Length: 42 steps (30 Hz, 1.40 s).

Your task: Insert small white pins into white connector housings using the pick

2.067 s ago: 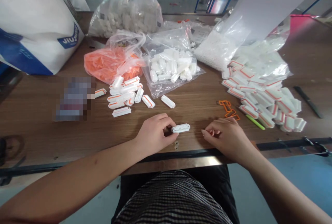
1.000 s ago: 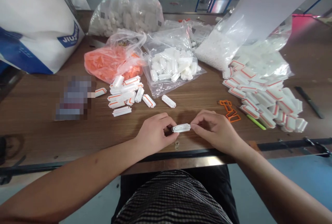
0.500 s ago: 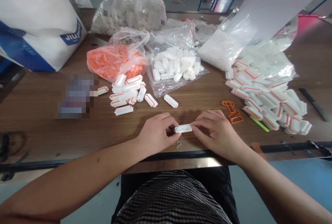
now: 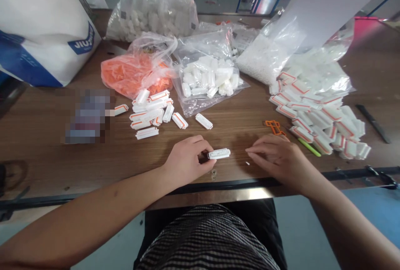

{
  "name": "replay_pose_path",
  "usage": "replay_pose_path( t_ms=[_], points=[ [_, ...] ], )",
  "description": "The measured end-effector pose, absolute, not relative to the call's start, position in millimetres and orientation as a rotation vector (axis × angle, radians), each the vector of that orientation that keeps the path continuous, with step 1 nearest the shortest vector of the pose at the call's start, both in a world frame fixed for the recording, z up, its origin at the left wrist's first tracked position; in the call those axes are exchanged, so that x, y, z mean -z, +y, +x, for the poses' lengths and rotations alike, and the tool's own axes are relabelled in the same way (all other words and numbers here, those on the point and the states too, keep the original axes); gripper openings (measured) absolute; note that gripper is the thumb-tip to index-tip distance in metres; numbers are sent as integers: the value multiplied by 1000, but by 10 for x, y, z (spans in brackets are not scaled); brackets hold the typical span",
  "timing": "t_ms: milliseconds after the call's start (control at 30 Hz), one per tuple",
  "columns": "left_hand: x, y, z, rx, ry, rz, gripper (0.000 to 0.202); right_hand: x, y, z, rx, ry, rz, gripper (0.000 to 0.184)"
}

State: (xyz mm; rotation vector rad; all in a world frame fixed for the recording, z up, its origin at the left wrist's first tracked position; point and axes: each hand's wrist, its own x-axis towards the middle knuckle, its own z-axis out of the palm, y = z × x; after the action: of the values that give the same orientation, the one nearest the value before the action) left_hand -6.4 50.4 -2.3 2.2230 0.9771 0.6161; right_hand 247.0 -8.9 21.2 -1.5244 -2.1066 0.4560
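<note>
My left hand (image 4: 189, 159) is closed, thumb and fingers pinching one end of a small white plastic housing (image 4: 219, 153) just above the table. A row of tiny marks or holes runs along the housing's upper face. To the right and apart from it is my right hand (image 4: 276, 157), its fingertips drawn together in a pinch; whatever may be between them is too small to make out. A tiny white bit (image 4: 248, 163) shows just below those fingertips. Orange frames (image 4: 273, 127) lie beyond my right hand, which partly covers them.
White pieces with orange edging form a left pile (image 4: 146, 113) and a larger right pile (image 4: 325, 120). Behind are bags of orange parts (image 4: 134, 74), white housings (image 4: 212, 78) and white pellets (image 4: 262, 59). A green pen-like tool (image 4: 309, 147) and a dark tool (image 4: 373, 124) lie right.
My right hand has let go of the housing's right end and moved right, partly over the orange frames. The tiny white bit now shows below it. My left hand still holds the housing.
</note>
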Motion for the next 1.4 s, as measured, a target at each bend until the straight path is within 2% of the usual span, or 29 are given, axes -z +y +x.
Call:
replay_pose_path(
  t_ms=[100, 367, 533, 800, 933, 1133, 1400],
  points=[
    [19, 509, -65, -606, 966, 2244, 5, -177, -141, 2593, -600, -2231, -1495, 17],
    [18, 517, -57, -614, 965, 2258, 4, -162, -185, 2558, -410, -2375, -1475, 21],
    [13, 516, -57, -602, 978, 2256, 4, -153, -243, 2620, -427, -2236, -1584, 18],
    [23, 512, -54, -617, 990, 2255, 3, -97, -368, 2385, -284, -2084, -1800, 25],
    [17, 513, -55, -615, 978, 2247, 4, -68, -337, 2320, -407, -1918, -1856, 19],
    [11, 517, -56, -611, 961, 2215, 5, -153, -133, 2155, -670, -1726, -1683, 12],
    [35, 505, -57, -634, 966, 2218, 5, -234, 32, 2039, -547, -1971, -1560, 16]
  ],
)
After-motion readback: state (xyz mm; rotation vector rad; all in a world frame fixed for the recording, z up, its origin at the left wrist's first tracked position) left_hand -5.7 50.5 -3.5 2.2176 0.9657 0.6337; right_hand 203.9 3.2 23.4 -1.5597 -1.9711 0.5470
